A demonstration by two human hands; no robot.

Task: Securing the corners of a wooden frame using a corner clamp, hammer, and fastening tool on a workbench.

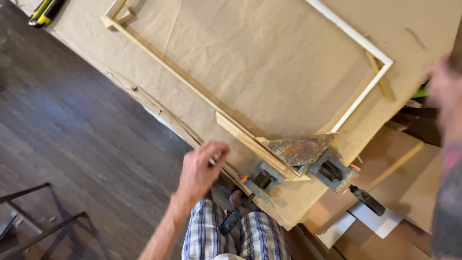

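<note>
A thin wooden frame (pixel 202 94) lies flat on a table covered in brown paper (pixel 269 53). At its near corner, a rusty triangular corner brace (pixel 299 148) is held by two bar clamps, one on the left (pixel 259 182) and one on the right (pixel 333 172). My left hand (pixel 199 169) hovers at the table's edge just left of the clamped corner, fingers loosely apart and holding nothing. My right hand (pixel 440 82) is a blur at the right edge, above the frame's far right corner (pixel 385 63). Its fingers cannot be made out.
Dark wooden floor (pixel 72 125) lies to the left, with metal legs (pixel 33 216) at the bottom left. A yellow and black tool (pixel 44 10) sits at the top left. Cardboard pieces (pixel 385 163) and a white sheet (pixel 378 221) are stacked at the lower right.
</note>
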